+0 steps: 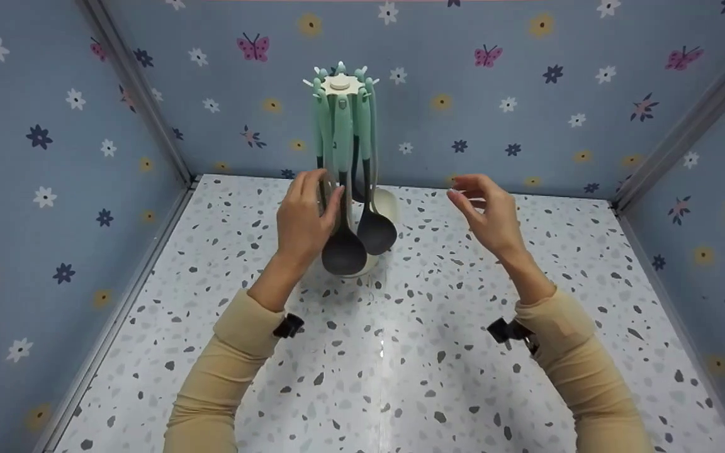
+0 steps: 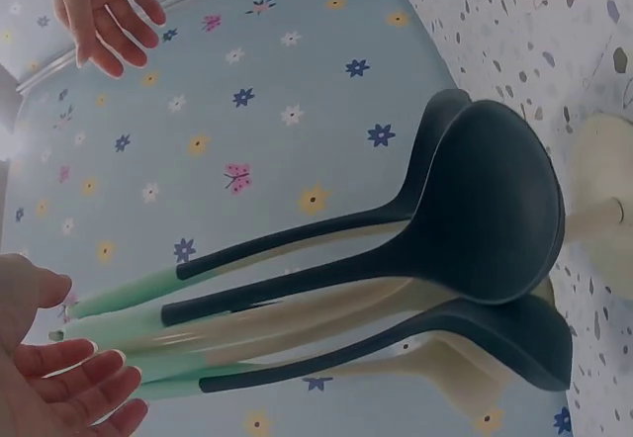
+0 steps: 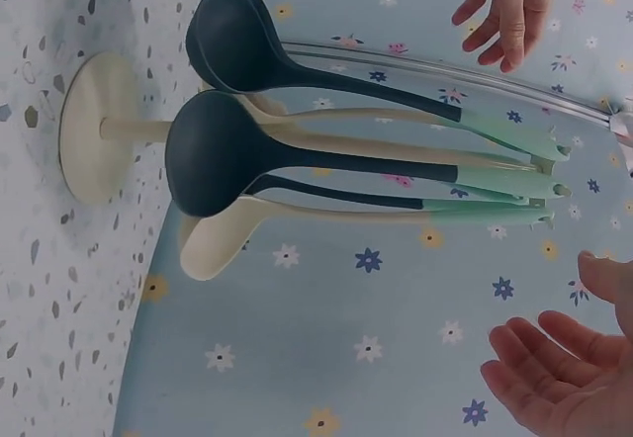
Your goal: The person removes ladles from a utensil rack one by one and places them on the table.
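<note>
A cream utensil stand [image 1: 341,84] holds several hanging ladles with mint-green handles. Two black ladles face me in the head view, a front ladle [image 1: 344,254] and another black ladle [image 1: 377,233] just right of it. A cream ladle [image 3: 212,245] hangs behind them in the right wrist view. My left hand [image 1: 303,221] is beside the stand's left side, fingers relaxed and apart from the thumb; in the left wrist view nothing is in its grasp. To the right of the stand, my right hand [image 1: 493,212] hovers with loosely bent fingers, holding nothing.
The stand's round cream base [image 3: 83,129] rests on the white speckled table [image 1: 438,352]. Behind it rises a blue wall [image 1: 425,126] printed with flowers and butterflies. Similar panels close off the left and right sides, with grey metal strips [image 1: 142,88] at the corners.
</note>
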{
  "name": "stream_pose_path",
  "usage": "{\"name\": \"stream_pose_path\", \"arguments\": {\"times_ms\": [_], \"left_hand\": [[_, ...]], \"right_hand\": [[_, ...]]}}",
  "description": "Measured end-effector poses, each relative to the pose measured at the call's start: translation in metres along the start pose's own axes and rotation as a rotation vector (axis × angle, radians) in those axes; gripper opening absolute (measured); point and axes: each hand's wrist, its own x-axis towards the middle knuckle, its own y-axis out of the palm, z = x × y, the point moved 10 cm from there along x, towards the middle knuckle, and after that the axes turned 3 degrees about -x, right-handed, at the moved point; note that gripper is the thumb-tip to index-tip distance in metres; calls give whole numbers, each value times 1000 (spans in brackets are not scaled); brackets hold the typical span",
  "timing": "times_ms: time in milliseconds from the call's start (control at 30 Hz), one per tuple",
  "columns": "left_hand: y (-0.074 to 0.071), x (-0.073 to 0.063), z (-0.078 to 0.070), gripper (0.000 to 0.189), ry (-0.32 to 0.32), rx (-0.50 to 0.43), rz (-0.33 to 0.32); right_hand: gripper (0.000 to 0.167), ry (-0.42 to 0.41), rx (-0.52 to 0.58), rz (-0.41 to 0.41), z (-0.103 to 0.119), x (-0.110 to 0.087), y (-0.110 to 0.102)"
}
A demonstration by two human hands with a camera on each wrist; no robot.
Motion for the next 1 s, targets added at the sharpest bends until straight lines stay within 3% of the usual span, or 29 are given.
{"name": "stream_pose_path", "arguments": {"times_ms": [100,267,500,767,1000], "left_hand": [[-7,9,5,34,-23,-3,-4],[-16,24,16,32,-94,-54,-10],[-19,43,32,33,-204,-75,20],[-18,68,43,34,-266,-82,41],[-18,91,48,35,-320,7,60]], "right_hand": [[24,16,-2,6,22,8,-2],[22,10,46,11,31,24,1],[22,58,127,40,6,53,19],[23,118,196,34,10,79,28],[23,179,234,25,12,102,32]]}}
